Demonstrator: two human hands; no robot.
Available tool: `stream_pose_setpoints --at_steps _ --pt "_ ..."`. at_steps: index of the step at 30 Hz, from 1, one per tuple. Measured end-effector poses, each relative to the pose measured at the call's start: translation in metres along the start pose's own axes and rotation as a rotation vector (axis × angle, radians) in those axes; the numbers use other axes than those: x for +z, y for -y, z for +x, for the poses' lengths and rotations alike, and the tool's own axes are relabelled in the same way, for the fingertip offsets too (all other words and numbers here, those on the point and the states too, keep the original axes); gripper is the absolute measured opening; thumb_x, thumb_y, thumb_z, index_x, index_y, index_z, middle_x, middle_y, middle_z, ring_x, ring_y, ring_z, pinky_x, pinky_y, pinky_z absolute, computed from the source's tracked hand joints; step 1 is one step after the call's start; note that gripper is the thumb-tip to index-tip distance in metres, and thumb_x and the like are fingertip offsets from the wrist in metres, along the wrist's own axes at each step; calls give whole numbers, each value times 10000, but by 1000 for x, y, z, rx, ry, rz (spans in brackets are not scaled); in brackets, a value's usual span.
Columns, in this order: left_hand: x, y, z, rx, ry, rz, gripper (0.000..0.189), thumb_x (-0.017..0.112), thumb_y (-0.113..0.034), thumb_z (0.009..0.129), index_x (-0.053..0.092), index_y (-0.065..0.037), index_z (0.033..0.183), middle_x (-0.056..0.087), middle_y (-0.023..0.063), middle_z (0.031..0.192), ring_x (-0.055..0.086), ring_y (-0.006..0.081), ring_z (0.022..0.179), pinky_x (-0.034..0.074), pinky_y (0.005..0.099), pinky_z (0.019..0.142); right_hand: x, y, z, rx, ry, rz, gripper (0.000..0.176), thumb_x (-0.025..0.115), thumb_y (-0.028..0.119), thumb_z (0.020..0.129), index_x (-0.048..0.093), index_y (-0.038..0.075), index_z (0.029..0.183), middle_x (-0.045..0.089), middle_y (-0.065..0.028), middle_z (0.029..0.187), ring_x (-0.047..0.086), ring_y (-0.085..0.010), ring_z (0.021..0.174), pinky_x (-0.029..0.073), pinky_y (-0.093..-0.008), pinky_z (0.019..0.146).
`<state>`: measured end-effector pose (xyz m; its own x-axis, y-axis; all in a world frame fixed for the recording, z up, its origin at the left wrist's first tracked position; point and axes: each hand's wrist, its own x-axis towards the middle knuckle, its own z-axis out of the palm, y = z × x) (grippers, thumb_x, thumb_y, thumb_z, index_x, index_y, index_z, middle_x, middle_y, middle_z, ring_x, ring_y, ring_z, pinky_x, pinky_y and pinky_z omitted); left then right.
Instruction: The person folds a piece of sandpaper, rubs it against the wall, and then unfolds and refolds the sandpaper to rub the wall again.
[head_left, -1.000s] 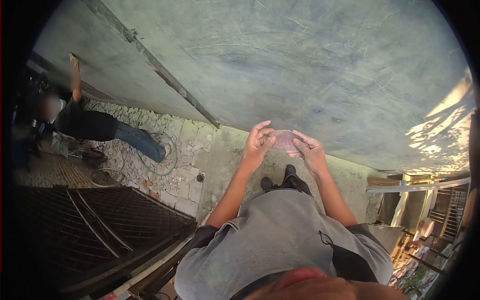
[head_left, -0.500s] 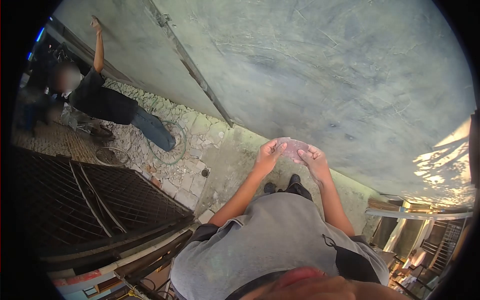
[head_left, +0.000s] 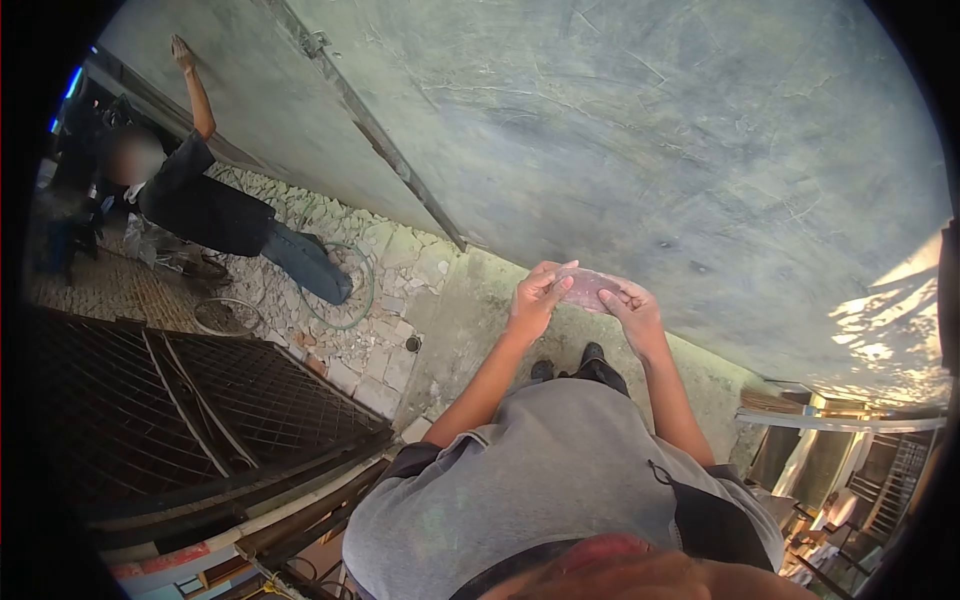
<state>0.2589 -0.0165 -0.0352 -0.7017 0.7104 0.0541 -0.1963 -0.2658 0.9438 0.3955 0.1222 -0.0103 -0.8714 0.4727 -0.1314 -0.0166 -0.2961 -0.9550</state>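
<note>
Since a second ago, the left hand [head_left: 533, 302] has been changing its grip: its fingers were sticking up and apart, and now they're folding in around the near end of a thin pinkish-brown sheet [head_left: 587, 289]. The right hand [head_left: 636, 313] is pinching the other end, same as before, so both hands are gripping it now, thumbs pressing on the side facing the wearer. The sheet is hanging up in the air between the two hands, in front of a big grey wall [head_left: 650, 130] (tons of scratches and smudges on that thing), and I can't tell whether it's touching the wall. Below, dark shoes [head_left: 593, 353] are standing on the concrete floor [head_left: 460, 345]. Over on the left, a co-worker [head_left: 205, 212] in dark clothes is reaching an arm up, with a hand [head_left: 183, 53] going flat towards the wall. Pale rubble [head_left: 300, 205] is lying around there, a green hose [head_left: 345, 328] is looping across it, and a dark mesh panel [head_left: 285, 400] is sitting nearer the wearer.
</note>
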Motion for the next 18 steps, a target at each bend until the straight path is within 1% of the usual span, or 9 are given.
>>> stream_pose_setpoints --at_steps 1,5,7,11,13,14,16,17,18 --pt "0 -1 0 -29 2 -6 307 694 -119 934 674 11 1210 579 -5 1025 528 64 888 410 208 757 -2 -3 0 -2 10 32 355 634 66 954 587 -85 1271 682 -128 1152 663 -173 984 566 -325 888" --pt "-9 -1 8 -16 15 21 294 717 -96 908 693 6 1182 588 -14 983 525 63 865 415 212 746 1 -3 0 33 22 67 353 633 58 951 591 -87 1271 684 -131 1147 679 -183 961 586 -326 855" --pt "-14 0 13 -58 76 130 285 741 -77 879 715 -22 1157 587 -31 909 519 58 834 416 213 729 3 -2 -3 21 -54 86 340 642 48 942 610 -70 1260 692 -145 1120 707 -191 863 601 -315 789" --pt "-12 0 21 -92 93 121 293 758 -83 861 726 -55 1150 572 -43 843 501 53 796 412 214 708 -10 8 -5 98 -17 -7 323 650 39 934 633 -42 1246 703 -147 1089 716 -189 769 608 -309 718" --pt "-2 0 25 -146 92 57 282 758 -79 860 734 -70 1141 559 -42 825 487 52 773 406 215 692 -19 16 -5 104 30 -21 368 650 63 937 600 -45 1285 700 -53 875 662 -127 624 602 -296 646" --pt "4 2 27 -148 90 60 282 758 -79 860 734 -70 1141 559 -42 825 487 52 773 406 215 692 -28 17 -5 106 32 -17 368 650 63 937 600 -45 1285 700 -53 875 662 -127 624 602 -296 646" --pt "17 8 32 -144 109 111 271 744 -22 860 728 -30 1130 602 -32 874 526 57 799 423 214 699 -53 18 -4 229 10 -173 324 661 56 933 644 -24 1247 714 -79 1016 678 -145 722 568 -280 743" --pt "27 13 35 -154 110 111 271 744 -22 860 728 -30 1130 602 -32 874 526 57 799 423 214 699 -65 16 -5 238 6 -168 324 661 56 933 644 -24 1247 714 -79 1016 678 -145 722 568 -280 743" --pt "38 17 39 -138 114 119 271 746 -27 860 729 -33 1130 599 -32 875 526 55 799 422 211 695 -77 11 -4 139 8 -222 309 661 61 936 647 -28 1232 711 -60 1009 669 -138 786 536 -274 813"
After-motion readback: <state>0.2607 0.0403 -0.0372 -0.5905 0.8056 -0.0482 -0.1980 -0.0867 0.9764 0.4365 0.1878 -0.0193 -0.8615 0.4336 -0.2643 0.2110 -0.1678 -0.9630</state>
